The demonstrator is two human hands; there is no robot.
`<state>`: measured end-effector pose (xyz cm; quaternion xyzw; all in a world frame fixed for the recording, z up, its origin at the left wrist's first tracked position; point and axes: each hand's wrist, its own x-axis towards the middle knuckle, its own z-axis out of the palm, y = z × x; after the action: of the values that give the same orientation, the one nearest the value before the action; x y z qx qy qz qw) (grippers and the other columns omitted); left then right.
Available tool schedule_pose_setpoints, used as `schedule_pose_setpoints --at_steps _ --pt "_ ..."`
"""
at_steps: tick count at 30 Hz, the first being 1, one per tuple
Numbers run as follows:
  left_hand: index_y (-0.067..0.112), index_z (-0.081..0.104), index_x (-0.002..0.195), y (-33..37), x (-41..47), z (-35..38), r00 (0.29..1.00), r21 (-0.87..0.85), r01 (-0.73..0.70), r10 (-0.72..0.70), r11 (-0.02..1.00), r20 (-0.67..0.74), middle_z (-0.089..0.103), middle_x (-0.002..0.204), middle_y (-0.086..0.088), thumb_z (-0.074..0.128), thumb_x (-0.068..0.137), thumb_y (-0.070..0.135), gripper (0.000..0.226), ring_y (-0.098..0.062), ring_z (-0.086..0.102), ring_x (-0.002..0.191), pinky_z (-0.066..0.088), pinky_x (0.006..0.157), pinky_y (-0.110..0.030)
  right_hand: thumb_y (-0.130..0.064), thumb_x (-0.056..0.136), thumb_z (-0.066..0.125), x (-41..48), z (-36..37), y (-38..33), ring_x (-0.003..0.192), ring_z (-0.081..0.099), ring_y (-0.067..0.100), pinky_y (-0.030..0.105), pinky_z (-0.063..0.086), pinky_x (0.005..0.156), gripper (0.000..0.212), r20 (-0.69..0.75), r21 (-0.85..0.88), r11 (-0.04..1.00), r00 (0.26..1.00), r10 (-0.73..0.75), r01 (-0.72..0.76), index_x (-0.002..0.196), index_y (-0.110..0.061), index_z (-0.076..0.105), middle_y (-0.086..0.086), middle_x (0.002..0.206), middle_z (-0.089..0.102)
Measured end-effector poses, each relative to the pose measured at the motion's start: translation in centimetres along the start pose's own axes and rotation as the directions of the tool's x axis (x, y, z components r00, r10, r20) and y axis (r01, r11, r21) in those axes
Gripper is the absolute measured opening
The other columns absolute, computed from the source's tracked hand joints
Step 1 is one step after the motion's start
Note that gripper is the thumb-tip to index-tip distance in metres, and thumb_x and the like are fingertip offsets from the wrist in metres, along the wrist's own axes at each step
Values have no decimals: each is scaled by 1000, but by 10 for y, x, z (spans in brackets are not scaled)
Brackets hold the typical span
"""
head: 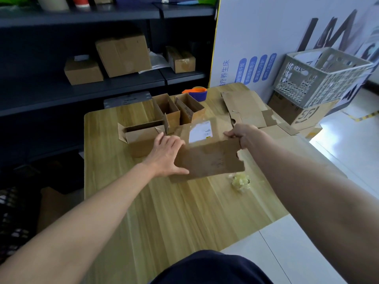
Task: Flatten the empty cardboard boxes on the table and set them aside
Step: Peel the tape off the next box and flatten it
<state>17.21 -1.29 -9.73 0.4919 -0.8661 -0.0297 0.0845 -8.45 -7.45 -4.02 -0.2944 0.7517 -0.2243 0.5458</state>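
Note:
A flattened cardboard box point(209, 158) with a white label lies tilted over the middle of the wooden table point(164, 212). My left hand point(166, 154) grips its left edge, thumb under the near corner. My right hand point(242, 134) pinches its right edge near the fold. Three open empty boxes stand behind: one point(141, 140) beside my left hand, one point(167, 111) further back, one point(189, 108) to its right. Flattened cardboard point(246, 107) lies at the table's far right.
A tape dispenser point(195, 93) sits at the table's far edge. A crumpled wad of clear tape point(241, 181) lies near the box. A plastic crate point(320, 76) rests on a carton to the right. Dark shelves with boxes stand behind.

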Motion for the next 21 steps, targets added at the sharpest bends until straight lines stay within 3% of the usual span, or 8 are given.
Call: schedule_pose_setpoints --at_steps 3,6,9,12,14,17,19,21 --pt "16 34 137 1 10 -7 975 -307 198 -221 931 -41 30 139 -4 59 74 69 87 -24 24 134 10 113 -44 -5 87 63 -6 7 -1 78 58 21 36 51 79 18 22 -16 984 984 -176 176 102 -11 57 7 90 59" --pt "18 14 148 -3 23 -15 945 -388 286 -324 876 -35 14 154 -3 66 74 60 99 -25 14 142 12 114 -48 -6 87 63 -14 9 -1 89 61 17 34 52 86 32 77 -208 899 923 -378 386 115 -20 63 2 104 60" --pt "27 -6 149 -9 34 -26 935 -450 331 -351 829 40 -3 159 1 79 65 52 122 -25 2 145 6 116 -50 -14 88 61 -25 4 -1 96 57 18 34 49 87 24 185 -489 722 867 -463 490 103 -33 62 -2 104 59" --pt "35 -12 147 -16 41 -35 923 -618 375 -341 691 179 -6 159 4 87 51 50 139 -25 1 145 8 117 -52 -10 88 58 -31 -3 0 93 55 18 32 48 80 23 261 -623 551 811 -523 556 100 -29 60 -1 100 58" --pt "40 -13 146 -18 43 -39 916 -718 400 -251 570 312 1 159 1 89 44 50 144 -25 13 144 21 115 -47 -5 86 57 -31 -9 3 92 57 19 33 48 80 23 258 -591 557 791 -555 584 98 -24 61 0 97 61" --pt "41 -2 147 -12 44 -41 905 -745 404 -109 531 412 26 153 -5 90 39 53 143 -22 42 130 39 106 -42 -2 86 57 -27 -18 6 89 55 17 30 47 75 24 231 -550 577 774 -590 604 94 -24 60 0 95 60" --pt "38 2 147 -5 48 -40 887 -754 414 -39 509 460 34 147 -5 88 37 55 141 -21 49 123 41 104 -45 0 87 55 -25 -22 8 82 52 14 23 44 65 25 181 -480 632 774 -607 608 91 -24 60 -2 90 58" --pt "33 5 147 2 50 -37 866 -789 448 12 420 499 37 143 -7 88 36 50 139 -23 48 122 41 104 -47 5 87 54 -21 -24 11 79 50 13 20 42 62 29 140 -387 687 775 -616 615 86 -23 60 -2 85 56"
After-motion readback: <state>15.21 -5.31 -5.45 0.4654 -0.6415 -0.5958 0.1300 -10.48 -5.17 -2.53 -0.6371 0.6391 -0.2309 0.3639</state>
